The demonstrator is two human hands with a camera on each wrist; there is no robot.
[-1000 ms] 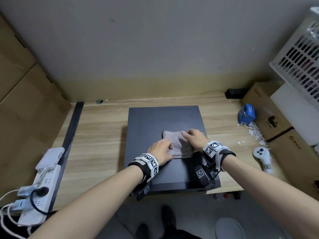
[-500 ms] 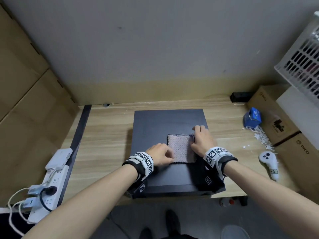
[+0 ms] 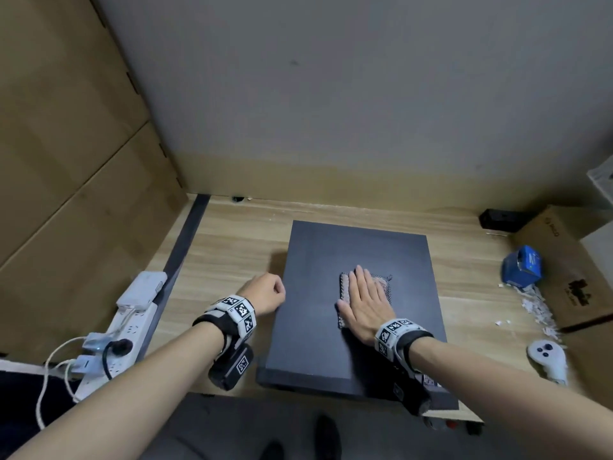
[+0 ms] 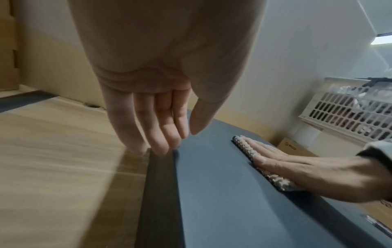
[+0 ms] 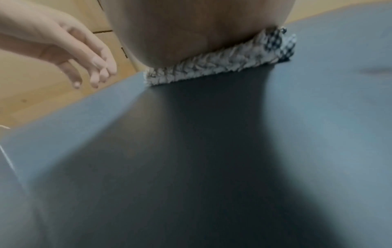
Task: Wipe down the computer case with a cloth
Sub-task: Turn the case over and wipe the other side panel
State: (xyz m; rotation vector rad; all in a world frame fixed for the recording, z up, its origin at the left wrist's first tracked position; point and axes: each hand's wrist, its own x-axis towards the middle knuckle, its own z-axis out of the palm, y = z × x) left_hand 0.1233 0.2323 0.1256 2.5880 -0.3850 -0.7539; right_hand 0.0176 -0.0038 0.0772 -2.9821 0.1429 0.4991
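A black computer case (image 3: 308,327) lies flat on the wooden desk (image 3: 229,257). On its top panel sits a folded grey-pink cloth (image 3: 345,287), seen from the side as a nubbly strip of cloth (image 4: 248,149) and cloth (image 5: 212,68). My right hand (image 3: 365,300) lies flat on the cloth with straight fingers, pressing it onto the case (image 4: 222,193). My left hand (image 3: 265,290) hangs at the case's left edge, above the desk, with loosely hanging fingers (image 4: 163,134) that hold nothing. The case (image 5: 191,151) fills the right wrist view.
A white power strip (image 3: 122,330) with plugs and cables lies at the desk's left front. At the right are a blue box (image 3: 522,267), paper scraps, a white controller (image 3: 547,360), cardboard boxes (image 3: 570,260) and a white crate (image 4: 350,107). Cardboard panels stand on the left.
My left hand has let go of the cloth and moved left off the case. My right hand has gone from fingering the cloth's edge to lying flat on top of it.
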